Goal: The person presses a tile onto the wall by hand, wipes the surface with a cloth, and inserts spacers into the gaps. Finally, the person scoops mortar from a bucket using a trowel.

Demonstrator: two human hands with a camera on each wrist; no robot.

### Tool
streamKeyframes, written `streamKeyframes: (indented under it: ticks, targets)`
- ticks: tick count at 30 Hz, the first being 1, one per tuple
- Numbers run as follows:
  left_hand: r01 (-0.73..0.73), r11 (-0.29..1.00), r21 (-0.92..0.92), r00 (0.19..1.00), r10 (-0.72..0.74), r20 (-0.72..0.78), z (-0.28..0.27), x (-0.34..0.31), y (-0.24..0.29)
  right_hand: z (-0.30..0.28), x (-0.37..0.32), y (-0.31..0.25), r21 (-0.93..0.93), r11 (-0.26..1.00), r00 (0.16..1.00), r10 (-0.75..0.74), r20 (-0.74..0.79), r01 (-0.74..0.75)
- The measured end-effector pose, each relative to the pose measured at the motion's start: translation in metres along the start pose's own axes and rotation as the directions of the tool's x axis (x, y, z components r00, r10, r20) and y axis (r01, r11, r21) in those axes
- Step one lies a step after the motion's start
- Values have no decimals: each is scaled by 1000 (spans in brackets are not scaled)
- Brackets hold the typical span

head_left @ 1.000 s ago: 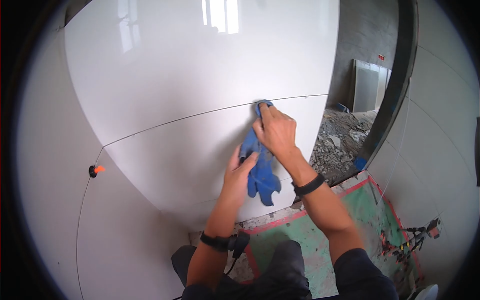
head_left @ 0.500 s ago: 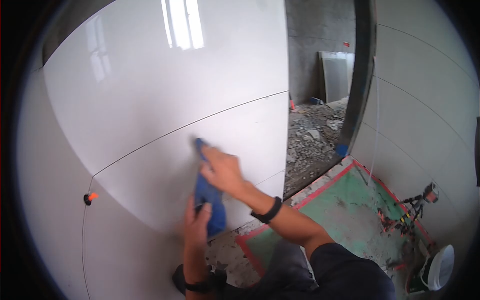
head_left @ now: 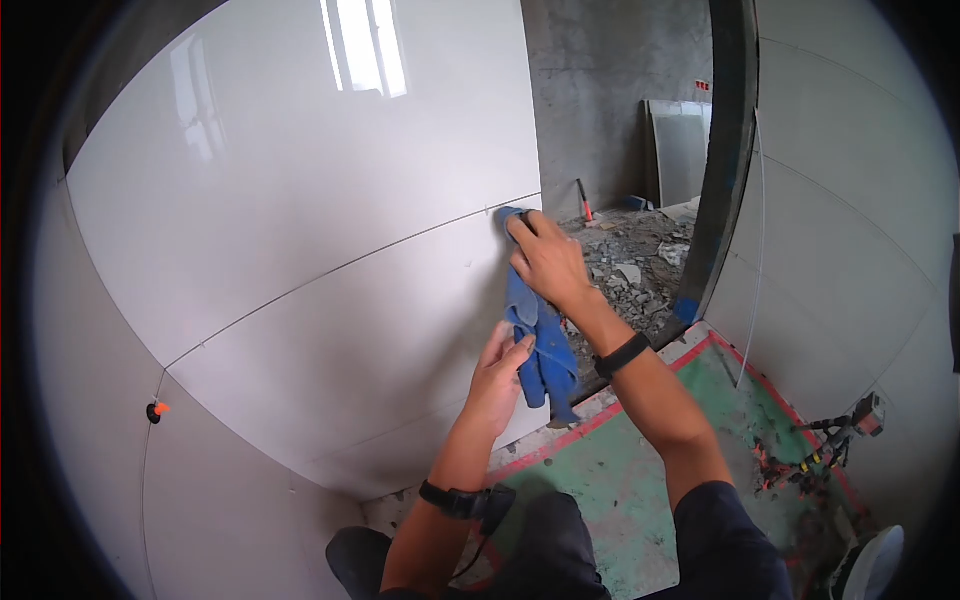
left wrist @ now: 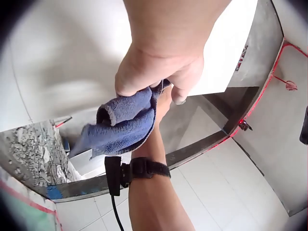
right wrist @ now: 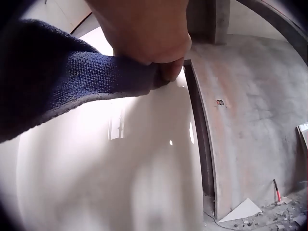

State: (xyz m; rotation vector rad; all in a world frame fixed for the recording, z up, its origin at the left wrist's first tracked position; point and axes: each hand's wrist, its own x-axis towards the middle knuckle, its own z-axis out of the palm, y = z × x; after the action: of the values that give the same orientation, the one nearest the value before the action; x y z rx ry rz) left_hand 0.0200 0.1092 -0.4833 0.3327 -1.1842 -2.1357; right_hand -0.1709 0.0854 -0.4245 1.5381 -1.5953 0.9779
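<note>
Rubble (head_left: 625,275) lies beyond the glossy white wall (head_left: 270,170) facing me; by its dark seam (head_left: 400,240), the right hand (head_left: 550,262) pinches the top of a blue cloth (head_left: 548,350), while the left hand (head_left: 494,388) pinches that cloth lower down.

A glossy white tiled wall (head_left: 280,180) fills the left and middle, crossed by a thin dark joint (head_left: 325,273); a bright window reflection (head_left: 365,45) gleams near its top edge. Beyond its right edge, broken rubble (head_left: 625,275) lies before a rough grey wall (head_left: 610,80), where a pale panel (head_left: 690,150) stands. A dark upright (head_left: 733,140) separates this from another tiled wall (head_left: 840,200). Below, dirty green floor covering (head_left: 640,490) has red tape (head_left: 693,351) along its edges, meeting at the far corner.
</note>
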Motion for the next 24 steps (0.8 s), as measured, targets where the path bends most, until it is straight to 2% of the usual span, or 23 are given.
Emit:
streamKeyframes:
  ticks: [2, 7, 10, 12, 16, 20, 21, 22, 23, 24]
  targets:
    - [-25, 999, 25, 999, 26, -31, -4, 4, -2, 5, 2, -1, 22, 1000, 1000, 7, -10, -7]
    - [-43, 999, 14, 999, 42, 15, -9, 7, -2, 6, 7, -2, 57, 998, 999, 37, 3, -37]
    - [-42, 999, 13, 997, 41, 70, -7, 8, 0, 4, 12, 6, 66, 998, 1000, -9, -4, 9]
    - [-58, 998, 20, 995, 57, 79, -6, 11, 0, 0, 15, 9, 16, 996, 996, -87, -5, 87]
    - [-67, 996, 54, 994, 62, 93, 8, 22, 0, 5, 11, 29, -68, 996, 998, -57, -21, 55]
    - [-24, 988, 153, 997, 13, 70, 23, 53, -19, -21, -7, 69, -186, 947, 965, 259, -35, -261]
    - [-11, 978, 210, 998, -3, 67, 22, 63, -24, -30, -15, 73, -105, 970, 972, 208, -114, -220]
    - [-9, 974, 226, 986, -29, 162, 24, 58, -26, -37, -28, 72, 39, 979, 962, 202, -182, -198]
    - [-44, 962, 270, 976, -16, 219, 23, 44, -26, -41, -42, 66, 82, 980, 949, 195, -249, -180]
    - [-135, 961, 243, 942, 49, 331, 15, 27, -34, -44, -62, 51, 375, 878, 916, 373, -148, -297]
